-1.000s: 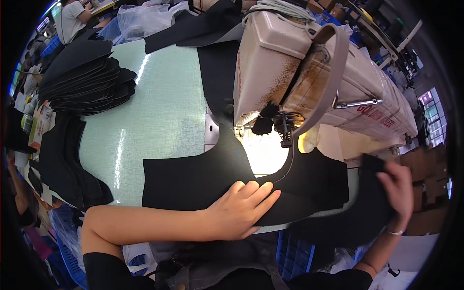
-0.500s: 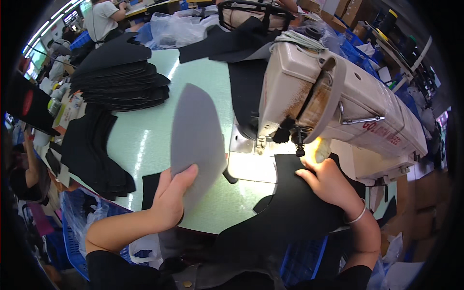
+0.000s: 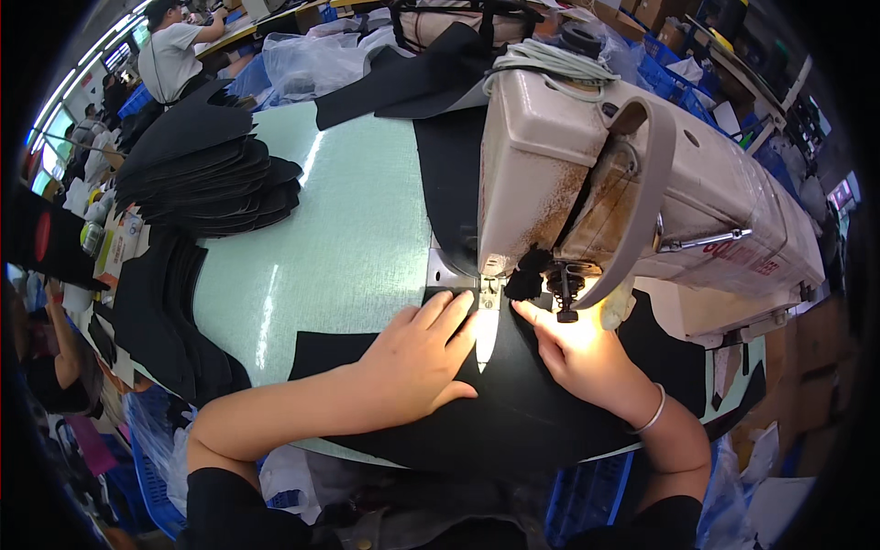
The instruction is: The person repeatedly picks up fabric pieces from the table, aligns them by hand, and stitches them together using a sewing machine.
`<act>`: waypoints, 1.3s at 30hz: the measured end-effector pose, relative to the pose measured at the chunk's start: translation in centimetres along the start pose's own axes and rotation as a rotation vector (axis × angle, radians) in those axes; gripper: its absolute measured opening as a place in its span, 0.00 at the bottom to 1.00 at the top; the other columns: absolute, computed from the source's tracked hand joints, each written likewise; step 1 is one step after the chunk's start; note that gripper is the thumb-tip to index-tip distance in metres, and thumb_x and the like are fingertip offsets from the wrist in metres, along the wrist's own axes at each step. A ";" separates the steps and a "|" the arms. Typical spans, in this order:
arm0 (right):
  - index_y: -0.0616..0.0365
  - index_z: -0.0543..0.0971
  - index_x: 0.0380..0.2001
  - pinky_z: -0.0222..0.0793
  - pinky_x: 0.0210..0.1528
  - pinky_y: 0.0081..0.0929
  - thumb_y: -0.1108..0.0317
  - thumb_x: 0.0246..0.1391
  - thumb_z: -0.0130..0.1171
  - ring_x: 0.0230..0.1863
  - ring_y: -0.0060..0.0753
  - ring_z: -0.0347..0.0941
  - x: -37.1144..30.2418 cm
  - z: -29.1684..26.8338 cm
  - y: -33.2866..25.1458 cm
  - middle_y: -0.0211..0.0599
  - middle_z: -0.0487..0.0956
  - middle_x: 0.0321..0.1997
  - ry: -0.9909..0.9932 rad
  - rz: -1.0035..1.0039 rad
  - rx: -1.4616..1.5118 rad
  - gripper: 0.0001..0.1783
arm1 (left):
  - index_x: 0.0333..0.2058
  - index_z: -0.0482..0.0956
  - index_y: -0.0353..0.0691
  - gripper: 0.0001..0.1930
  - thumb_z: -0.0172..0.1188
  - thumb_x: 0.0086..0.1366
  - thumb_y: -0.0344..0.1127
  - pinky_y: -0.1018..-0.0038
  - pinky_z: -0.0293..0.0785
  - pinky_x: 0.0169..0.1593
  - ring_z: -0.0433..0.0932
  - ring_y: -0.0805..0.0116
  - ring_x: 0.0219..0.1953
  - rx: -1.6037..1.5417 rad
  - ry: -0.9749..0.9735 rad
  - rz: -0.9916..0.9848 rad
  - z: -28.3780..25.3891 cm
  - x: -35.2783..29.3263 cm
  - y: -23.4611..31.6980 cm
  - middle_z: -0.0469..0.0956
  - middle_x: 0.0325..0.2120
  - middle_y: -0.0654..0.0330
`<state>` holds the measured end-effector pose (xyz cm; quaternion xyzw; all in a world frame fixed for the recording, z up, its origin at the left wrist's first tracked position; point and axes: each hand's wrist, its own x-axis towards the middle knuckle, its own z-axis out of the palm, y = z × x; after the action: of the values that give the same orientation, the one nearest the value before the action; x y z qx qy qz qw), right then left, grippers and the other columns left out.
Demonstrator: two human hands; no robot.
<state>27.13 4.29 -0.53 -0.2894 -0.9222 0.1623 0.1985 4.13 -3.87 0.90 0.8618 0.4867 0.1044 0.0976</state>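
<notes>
Red lettering [image 3: 759,262] — partly covered — marks the sewing machine [image 3: 715,188].

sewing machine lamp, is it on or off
On: the sewing machine lamp glows beside the right hand, brightening its back, and a bright wedge shows in the black fabric between it and the left hand.

The scene is looked down on from the person's head, by the left one of two cameras worn side by side. The left hand [image 3: 412,353] and right hand [image 3: 587,357] are seen from above, quite near. The table [image 3: 348,211] and sewing machine [image 3: 536,128] are faced from the front. Straight lines are bent near the round, dark rim.
</notes>
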 end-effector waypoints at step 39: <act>0.56 0.78 0.45 0.70 0.42 0.35 0.72 0.39 0.61 0.39 0.40 0.76 1.7 0.8 1.1 0.37 0.79 0.38 -0.005 -0.121 -0.176 0.23 | 0.55 0.64 0.25 0.39 0.63 0.54 0.53 0.60 0.57 0.61 0.59 0.49 0.58 -0.080 0.081 0.038 0.7 1.2 -1.6 0.60 0.54 0.43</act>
<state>25.94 6.00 -1.22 -0.2489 -0.9492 0.0690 0.1796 3.56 -2.10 -0.07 0.8614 0.4692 0.1603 0.1102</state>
